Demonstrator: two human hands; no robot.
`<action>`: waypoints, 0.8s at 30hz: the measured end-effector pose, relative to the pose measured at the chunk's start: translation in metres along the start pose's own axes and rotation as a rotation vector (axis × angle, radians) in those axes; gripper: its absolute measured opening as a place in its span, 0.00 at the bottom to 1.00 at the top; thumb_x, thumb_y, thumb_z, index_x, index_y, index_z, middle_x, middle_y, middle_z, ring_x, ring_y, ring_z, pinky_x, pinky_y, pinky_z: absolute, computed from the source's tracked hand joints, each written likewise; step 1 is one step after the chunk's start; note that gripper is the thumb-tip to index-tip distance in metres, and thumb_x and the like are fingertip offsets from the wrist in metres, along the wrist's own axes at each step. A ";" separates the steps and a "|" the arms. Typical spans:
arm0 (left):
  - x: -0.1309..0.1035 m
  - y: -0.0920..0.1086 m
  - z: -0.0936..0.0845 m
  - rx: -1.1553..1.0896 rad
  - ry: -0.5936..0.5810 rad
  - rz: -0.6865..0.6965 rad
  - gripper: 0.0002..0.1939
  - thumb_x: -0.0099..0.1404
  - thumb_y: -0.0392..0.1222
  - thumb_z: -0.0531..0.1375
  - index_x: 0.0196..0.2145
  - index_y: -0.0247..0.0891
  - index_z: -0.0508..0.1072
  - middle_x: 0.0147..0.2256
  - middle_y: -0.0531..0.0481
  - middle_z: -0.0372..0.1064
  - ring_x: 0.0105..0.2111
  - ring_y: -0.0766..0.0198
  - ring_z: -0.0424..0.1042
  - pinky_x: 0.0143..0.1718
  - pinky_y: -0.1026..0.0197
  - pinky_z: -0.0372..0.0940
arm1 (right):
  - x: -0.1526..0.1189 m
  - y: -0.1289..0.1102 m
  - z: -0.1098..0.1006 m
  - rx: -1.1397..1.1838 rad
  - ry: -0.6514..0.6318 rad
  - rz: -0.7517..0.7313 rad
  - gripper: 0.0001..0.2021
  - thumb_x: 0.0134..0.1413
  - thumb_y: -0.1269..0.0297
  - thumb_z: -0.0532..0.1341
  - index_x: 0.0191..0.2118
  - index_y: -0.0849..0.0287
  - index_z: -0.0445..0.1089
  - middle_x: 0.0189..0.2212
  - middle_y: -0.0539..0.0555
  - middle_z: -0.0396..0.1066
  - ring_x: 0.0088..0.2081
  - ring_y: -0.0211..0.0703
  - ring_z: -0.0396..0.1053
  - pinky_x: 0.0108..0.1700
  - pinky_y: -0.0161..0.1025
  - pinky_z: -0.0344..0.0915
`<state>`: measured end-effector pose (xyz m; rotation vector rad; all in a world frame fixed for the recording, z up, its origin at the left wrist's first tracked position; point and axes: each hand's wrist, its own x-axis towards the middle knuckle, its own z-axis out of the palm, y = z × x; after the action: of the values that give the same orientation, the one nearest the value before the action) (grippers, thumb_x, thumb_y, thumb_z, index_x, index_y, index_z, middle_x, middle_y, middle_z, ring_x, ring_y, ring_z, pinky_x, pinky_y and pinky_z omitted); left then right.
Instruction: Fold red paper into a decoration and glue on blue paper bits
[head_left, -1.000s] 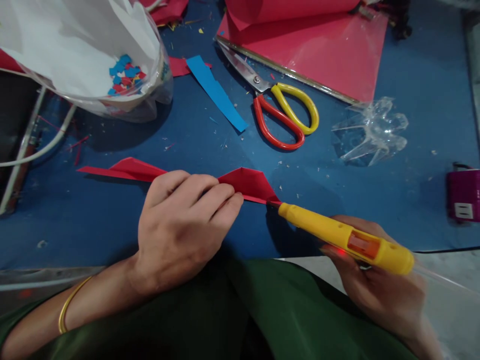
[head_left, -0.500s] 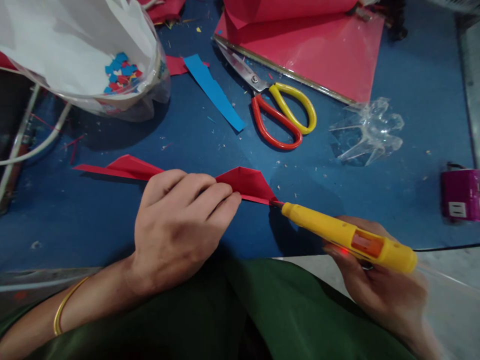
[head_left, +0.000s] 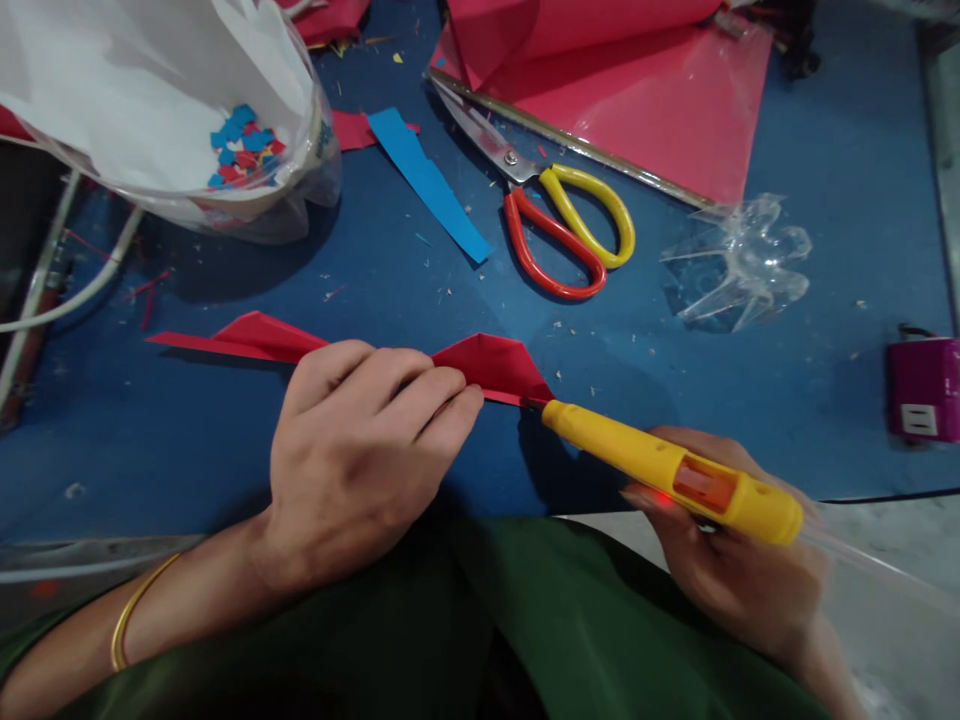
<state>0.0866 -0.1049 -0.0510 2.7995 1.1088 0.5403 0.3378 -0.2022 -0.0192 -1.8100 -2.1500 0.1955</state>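
A folded strip of red paper (head_left: 491, 365) runs across the near part of the blue table, its left end tapering to a point. My left hand (head_left: 367, 440) is closed on the strip's middle and hides that stretch of it. In my right hand (head_left: 739, 560) is a yellow hot glue gun (head_left: 622, 445), with a small red light glowing near my fingers and a clear glue stick trailing from its back. The gun's nozzle meets the lower right end of the red paper; whether glue is coming out is too small to tell.
Scissors (head_left: 555, 225) with red and yellow handles lie beyond the red paper, beside a blue paper strip (head_left: 431, 185). A white-lined bin (head_left: 300, 180) holds paper scraps. Red sheets (head_left: 660, 110), a clear plastic piece (head_left: 750, 265) and a purple box (head_left: 924, 390) also lie on the table.
My right hand has moved the glue gun left along the lower edge of the red paper. My left hand keeps its place on the strip.
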 end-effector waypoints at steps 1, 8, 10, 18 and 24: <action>0.001 0.000 0.000 0.034 0.027 0.003 0.12 0.65 0.28 0.59 0.39 0.44 0.75 0.39 0.55 0.78 0.41 0.57 0.72 0.43 0.49 0.64 | -0.001 0.000 -0.001 -0.002 -0.010 0.005 0.11 0.67 0.55 0.54 0.44 0.56 0.66 0.30 0.52 0.76 0.20 0.38 0.70 0.20 0.34 0.63; 0.007 0.001 -0.001 0.112 0.095 0.029 0.10 0.68 0.29 0.58 0.37 0.40 0.76 0.36 0.54 0.80 0.37 0.61 0.75 0.37 0.53 0.65 | -0.010 0.005 -0.006 -0.013 -0.049 0.061 0.12 0.66 0.54 0.55 0.46 0.56 0.66 0.31 0.54 0.76 0.20 0.39 0.70 0.22 0.36 0.64; 0.006 0.000 -0.001 0.120 0.083 0.040 0.10 0.69 0.29 0.57 0.37 0.41 0.77 0.37 0.55 0.80 0.38 0.60 0.75 0.37 0.53 0.65 | -0.014 0.007 -0.007 -0.008 -0.041 0.070 0.12 0.66 0.54 0.56 0.46 0.56 0.67 0.32 0.54 0.76 0.22 0.40 0.71 0.23 0.36 0.65; 0.006 0.001 -0.002 0.098 0.071 0.032 0.11 0.66 0.28 0.58 0.39 0.43 0.76 0.38 0.55 0.79 0.39 0.58 0.75 0.38 0.52 0.65 | -0.012 0.005 -0.002 -0.015 -0.038 0.056 0.13 0.67 0.53 0.55 0.45 0.57 0.67 0.31 0.54 0.76 0.20 0.39 0.70 0.22 0.35 0.64; 0.007 0.002 -0.002 0.134 0.079 0.029 0.10 0.68 0.29 0.57 0.37 0.42 0.76 0.37 0.55 0.80 0.38 0.60 0.75 0.36 0.53 0.65 | -0.006 0.004 0.001 0.003 -0.010 0.045 0.13 0.66 0.53 0.55 0.44 0.56 0.67 0.31 0.53 0.76 0.20 0.38 0.69 0.21 0.35 0.64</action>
<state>0.0915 -0.1019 -0.0467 2.9358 1.1621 0.6069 0.3421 -0.2075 -0.0218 -1.8606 -2.1161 0.2188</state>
